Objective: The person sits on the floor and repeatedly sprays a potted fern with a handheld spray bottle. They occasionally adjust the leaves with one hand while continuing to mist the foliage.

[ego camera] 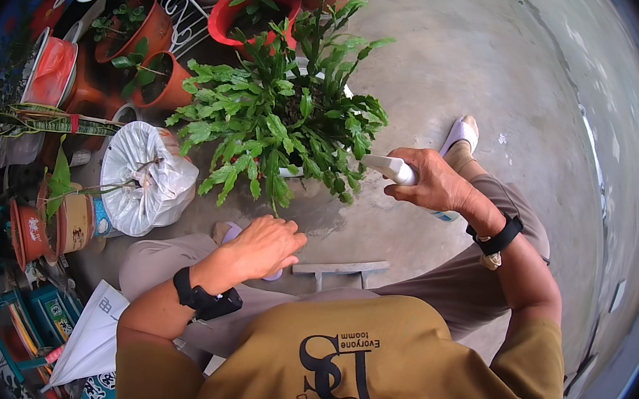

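In front of me stands a bushy potted plant with flat, notched green stems [280,125], perhaps a holiday cactus. Parts of its white pot [290,171] show beneath the foliage. My right hand [435,179] grips a spray bottle by its neck; the white spray head [390,167] points left at the plant's right side. Below that hand, a bit of the bottle's body shows, the rest being hidden. My left hand [268,246] is at the plant's near edge, fingers curled, by the tip of a hanging stem. Whether the fingers pinch that stem cannot be made out.
At left are terracotta-coloured pots [162,81], a pot wrapped in a white plastic bag [146,181], and a teal basket [13,337]. A red pot [221,20] stands behind the plant beside a white metal rack [191,2]. A low stool [341,267] sits between my legs on the concrete floor [427,65].
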`<state>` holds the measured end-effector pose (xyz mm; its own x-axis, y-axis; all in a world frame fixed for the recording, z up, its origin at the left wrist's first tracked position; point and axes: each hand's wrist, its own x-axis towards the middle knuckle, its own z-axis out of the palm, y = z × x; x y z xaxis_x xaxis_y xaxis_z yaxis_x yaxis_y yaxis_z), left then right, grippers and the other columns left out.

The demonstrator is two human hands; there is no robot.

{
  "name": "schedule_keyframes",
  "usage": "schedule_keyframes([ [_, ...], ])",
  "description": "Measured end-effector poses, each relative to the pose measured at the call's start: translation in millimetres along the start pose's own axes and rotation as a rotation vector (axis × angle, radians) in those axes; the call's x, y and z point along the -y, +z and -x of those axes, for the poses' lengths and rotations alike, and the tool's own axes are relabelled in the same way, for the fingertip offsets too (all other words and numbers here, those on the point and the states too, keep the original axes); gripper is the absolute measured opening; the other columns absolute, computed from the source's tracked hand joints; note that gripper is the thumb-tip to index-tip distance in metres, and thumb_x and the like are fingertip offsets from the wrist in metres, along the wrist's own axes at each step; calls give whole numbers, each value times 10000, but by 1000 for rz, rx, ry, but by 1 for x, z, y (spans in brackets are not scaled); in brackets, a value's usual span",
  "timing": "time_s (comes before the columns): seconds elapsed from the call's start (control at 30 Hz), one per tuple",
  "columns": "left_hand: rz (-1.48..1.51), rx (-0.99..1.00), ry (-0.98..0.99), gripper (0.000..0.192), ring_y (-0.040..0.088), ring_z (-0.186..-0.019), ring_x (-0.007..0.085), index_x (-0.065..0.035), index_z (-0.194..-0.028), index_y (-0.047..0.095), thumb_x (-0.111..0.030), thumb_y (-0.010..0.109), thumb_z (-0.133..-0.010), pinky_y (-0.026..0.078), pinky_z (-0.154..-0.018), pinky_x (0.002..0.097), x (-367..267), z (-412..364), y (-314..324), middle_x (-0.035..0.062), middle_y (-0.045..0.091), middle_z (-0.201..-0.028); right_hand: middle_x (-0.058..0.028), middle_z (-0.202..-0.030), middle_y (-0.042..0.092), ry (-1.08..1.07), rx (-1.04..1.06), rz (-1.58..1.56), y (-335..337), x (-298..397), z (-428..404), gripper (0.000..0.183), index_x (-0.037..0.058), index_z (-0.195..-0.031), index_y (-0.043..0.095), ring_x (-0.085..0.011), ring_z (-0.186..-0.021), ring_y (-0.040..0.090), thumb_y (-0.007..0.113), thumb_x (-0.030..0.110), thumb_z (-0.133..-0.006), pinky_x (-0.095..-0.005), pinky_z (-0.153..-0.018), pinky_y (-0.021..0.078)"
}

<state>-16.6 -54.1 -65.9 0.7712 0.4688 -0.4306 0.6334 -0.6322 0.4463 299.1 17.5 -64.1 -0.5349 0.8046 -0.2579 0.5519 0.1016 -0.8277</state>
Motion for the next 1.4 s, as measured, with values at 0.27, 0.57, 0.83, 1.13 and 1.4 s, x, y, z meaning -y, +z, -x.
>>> schedule_keyframes([
  [0.27,28,41,-1,252,599,-895,346,-50,-957,605,-218,696,-795,468,-765,448,-3,3,-4,147,578,-905,-184,-756,663,91,-77,57,0,21,-7,311,8,-982,653,-297,-699,652,728,198,-748,-383,-670,506],
  [0.57,45,2,22,249,596,-875,328,-57,-903,633,-276,704,-808,463,-755,445,-4,4,-6,133,575,-872,-196,-738,651,57,-135,54,1,18,-8,311,0,-965,648,-323,-685,641,732,216,-758,-397,-663,497],
  [0.83,62,-6,35,242,592,-871,329,-56,-900,633,-268,704,-808,455,-759,443,-2,5,-5,133,568,-865,-203,-781,641,1,-165,56,0,23,-10,307,-9,-931,634,-358,-726,629,736,212,-743,-411,-670,488],
  [1.13,42,1,25,255,606,-848,351,-47,-887,640,-274,720,-802,475,-747,439,-3,3,-5,157,596,-886,-204,-815,642,82,-69,69,-1,32,-12,311,-9,-909,629,-357,-752,632,750,214,-730,-411,-680,491],
  [1.4,32,12,1,258,596,-877,326,-55,-897,622,-275,714,-800,457,-759,438,-2,4,2,132,569,-875,-184,-810,659,4,-66,31,5,19,-8,313,7,-961,645,-336,-744,650,748,193,-731,-408,-684,501],
])
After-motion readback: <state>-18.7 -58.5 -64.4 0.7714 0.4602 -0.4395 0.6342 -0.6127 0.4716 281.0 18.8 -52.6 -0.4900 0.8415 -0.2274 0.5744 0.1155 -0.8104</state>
